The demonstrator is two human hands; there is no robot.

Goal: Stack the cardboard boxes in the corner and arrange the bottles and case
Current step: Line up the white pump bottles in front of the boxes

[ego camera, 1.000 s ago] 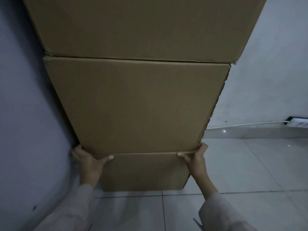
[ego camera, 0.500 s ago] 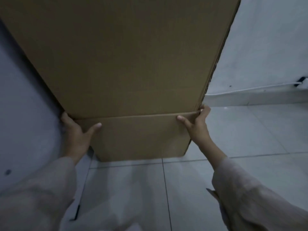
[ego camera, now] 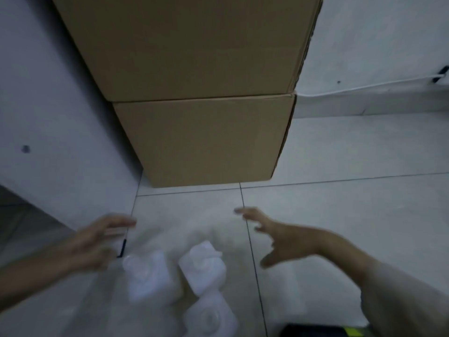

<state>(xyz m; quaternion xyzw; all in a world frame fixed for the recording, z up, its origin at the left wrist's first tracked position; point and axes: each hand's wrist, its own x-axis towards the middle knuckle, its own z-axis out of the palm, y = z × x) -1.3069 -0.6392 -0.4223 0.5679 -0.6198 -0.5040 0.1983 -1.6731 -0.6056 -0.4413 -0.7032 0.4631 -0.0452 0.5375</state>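
Brown cardboard boxes are stacked in the corner: the bottom box [ego camera: 209,139] rests on the tiled floor, a larger box [ego camera: 184,45] sits on it. Three white plastic bottles stand on the floor in front: one on the left [ego camera: 148,276], one on the right [ego camera: 202,268], one nearer me [ego camera: 210,317]. A black case [ego camera: 323,331] shows at the bottom edge. My left hand [ego camera: 97,242] and my right hand [ego camera: 284,237] hover open and blurred on either side above the bottles, touching nothing.
A grey wall [ego camera: 48,117] runs along the left, close to the boxes. A white cable [ego camera: 364,87] and a power strip [ego camera: 441,74] lie along the back wall at right. Bare floor tiles [ego camera: 352,215] stretch to the right.
Both hands have let go of the box edges and pulled back toward me. The view has tilted down, bringing the bottles and the case into sight.
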